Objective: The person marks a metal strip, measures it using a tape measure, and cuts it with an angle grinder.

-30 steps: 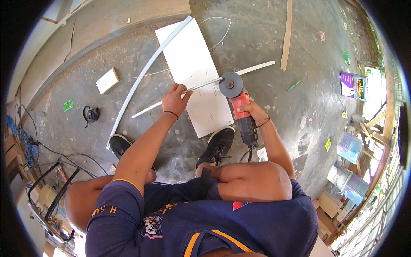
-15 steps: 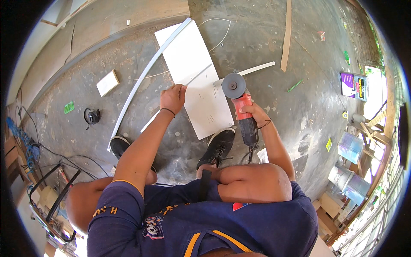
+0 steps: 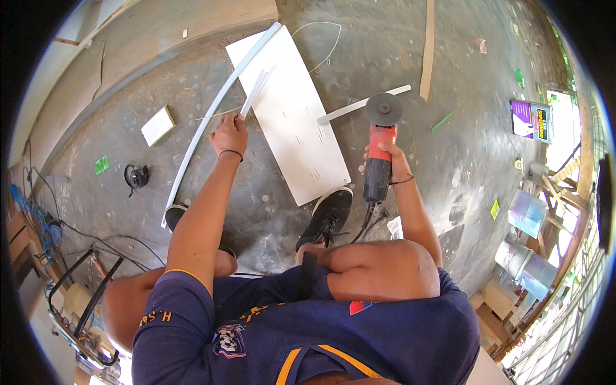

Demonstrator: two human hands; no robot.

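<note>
My right hand (image 3: 390, 160) is closed round the body of a red and black angle grinder (image 3: 380, 144), whose grey disc (image 3: 384, 109) faces up at its far end. In my closed left hand (image 3: 229, 135) is a short white strip (image 3: 255, 94), slanting away over the left edge of a white board (image 3: 295, 128). The board lies on the floor between my hands, with small dark marks on its face. Another white strip (image 3: 366, 104) rests with one end on the board, partly behind the disc. A long pale strip (image 3: 215, 119) runs along the left and crosses the board's far corner.
A white block (image 3: 158, 126) and a black roll-shaped item (image 3: 136, 177) lie on the floor at left. Far right stand a purple and black box (image 3: 530, 125) and clear containers (image 3: 527, 213). A brown strip (image 3: 427, 51) lies beyond the grinder. Cables (image 3: 109, 242) trail at lower left.
My left hand has moved left with the short strip, which has turned to point more away from me. The grinder has shifted right and swung more upright, away from the board.
</note>
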